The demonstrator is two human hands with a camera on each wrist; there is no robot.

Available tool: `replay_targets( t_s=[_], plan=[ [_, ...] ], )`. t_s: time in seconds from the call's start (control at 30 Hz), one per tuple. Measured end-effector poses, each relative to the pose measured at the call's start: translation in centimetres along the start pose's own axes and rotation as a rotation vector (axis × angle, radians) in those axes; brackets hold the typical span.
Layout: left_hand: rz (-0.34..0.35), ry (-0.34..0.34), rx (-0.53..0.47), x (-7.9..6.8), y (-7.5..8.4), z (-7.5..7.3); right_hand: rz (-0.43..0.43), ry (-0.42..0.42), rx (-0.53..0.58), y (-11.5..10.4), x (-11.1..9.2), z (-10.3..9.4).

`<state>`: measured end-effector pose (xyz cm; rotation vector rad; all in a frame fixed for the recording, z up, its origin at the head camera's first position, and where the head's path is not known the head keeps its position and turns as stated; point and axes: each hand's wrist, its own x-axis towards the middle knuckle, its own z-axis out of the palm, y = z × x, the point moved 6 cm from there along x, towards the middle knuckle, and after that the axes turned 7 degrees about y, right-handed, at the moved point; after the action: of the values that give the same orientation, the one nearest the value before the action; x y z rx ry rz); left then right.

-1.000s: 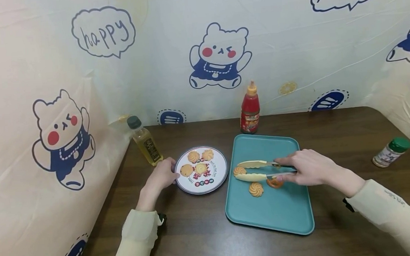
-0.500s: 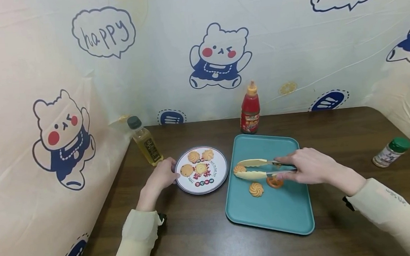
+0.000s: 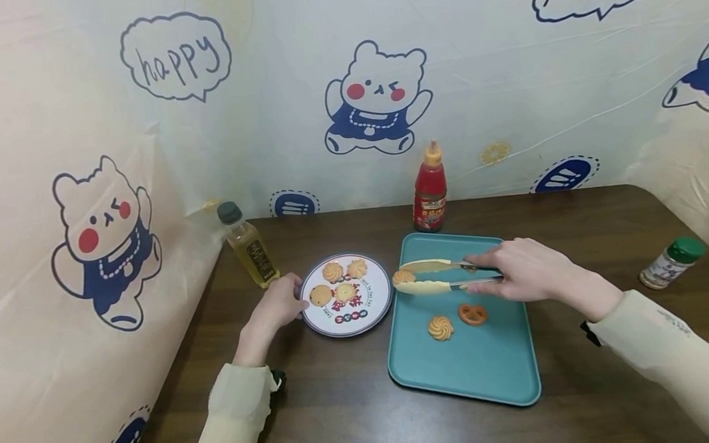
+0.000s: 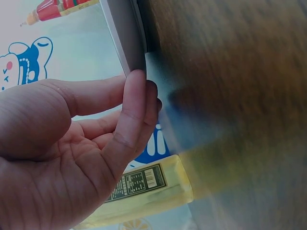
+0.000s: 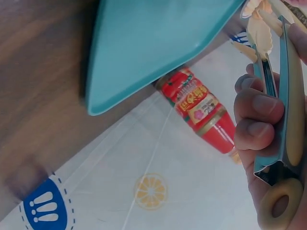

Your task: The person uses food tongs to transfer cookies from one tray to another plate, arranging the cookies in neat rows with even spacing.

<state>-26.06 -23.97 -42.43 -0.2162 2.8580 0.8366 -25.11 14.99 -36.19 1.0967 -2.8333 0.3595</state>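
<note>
The tongs (image 3: 433,287) are gripped by the curled fingers of the right hand (image 3: 531,269), and a cookie (image 3: 403,276) is pinched between their tips, over the left edge of the tray (image 3: 488,370) and near the plate (image 3: 373,306). Breakage is probably best avoided by a light, even squeeze; any roll, by slow handling with both tips level. The plate's rim is pinched by the left thumb and fingers, a hold best made firm so that the four cookies (image 3: 320,295) are not jolted. Farther out, a pretzel (image 3: 473,315) and a swirl (image 3: 441,328) are seen on the tray, backed by a sauce bottle (image 3: 430,199).
</note>
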Motion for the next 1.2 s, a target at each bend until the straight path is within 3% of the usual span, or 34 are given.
replay_targets(
  t_s=[0.47,1.2],
  plan=[
    [0.006,-0.005,0.017,0.3,-0.2,0.3,-0.034,-0.042,-0.017,-1.5,3.8,1.1],
    [0.019,0.000,0.016,0.0,0.2,0.0,-0.018,-0.105,-0.008,-2.8,6.2,2.6]
  ],
)
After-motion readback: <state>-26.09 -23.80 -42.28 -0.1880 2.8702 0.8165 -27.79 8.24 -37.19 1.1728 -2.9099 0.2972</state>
